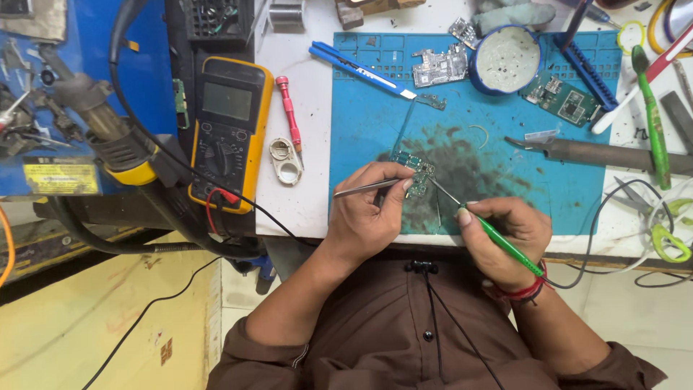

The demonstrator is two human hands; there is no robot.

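My left hand point(372, 213) grips metal tweezers point(364, 188) whose points rest by a small green circuit board point(417, 172) lying on the blue work mat point(570, 180). In my right hand point(505, 238) is a thin green-handled soldering iron point(498, 240), held like a pen. Its metal tip point(442, 189) slants up-left onto the same board. Both hands rest at the mat's near edge, fingers closed on their tools.
A yellow multimeter point(229, 130) with leads lies left of the mat, beside a red screwdriver point(290, 115) and a hot-air gun point(101, 130). On the mat are other circuit boards point(563, 97), a round blue tin point(507, 59), a blue knife point(361, 68), pliers point(599, 152) and a green toothbrush point(653, 123).
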